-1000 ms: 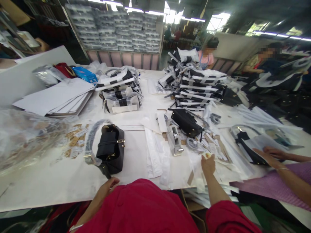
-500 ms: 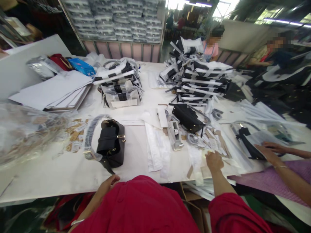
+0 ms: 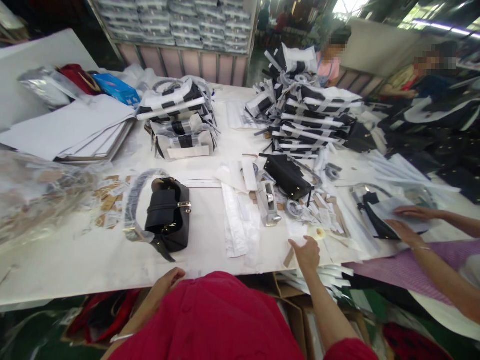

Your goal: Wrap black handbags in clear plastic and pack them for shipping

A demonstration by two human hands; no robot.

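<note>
My left hand (image 3: 171,278) rests at the table's front edge, close to my red shirt. Its fingers are loosely curled together, with nothing visible in them. Just beyond it lies a black handbag (image 3: 170,212) with a gold clasp, its flap turned to the left. The bag's handle (image 3: 131,207) is wrapped in clear plastic. My right hand (image 3: 308,254) is over the front of the table, thumb and fingers apart, with no held thing visible. Beside it are a yellowish tape roll (image 3: 320,233) and a small brown card piece (image 3: 289,257).
A tape dispenser (image 3: 268,205), white paper strips (image 3: 234,220) and another black bag (image 3: 287,177) lie mid-table. Stacked wrapped bags (image 3: 315,120) stand behind. White boards (image 3: 71,125) and tags (image 3: 110,200) are left. A co-worker's hands (image 3: 407,230) work on a bag at right.
My right hand has moved left, away from beside the tape roll, and its fingers have spread. My left hand stays by the table edge. The whole view has shifted slightly.
</note>
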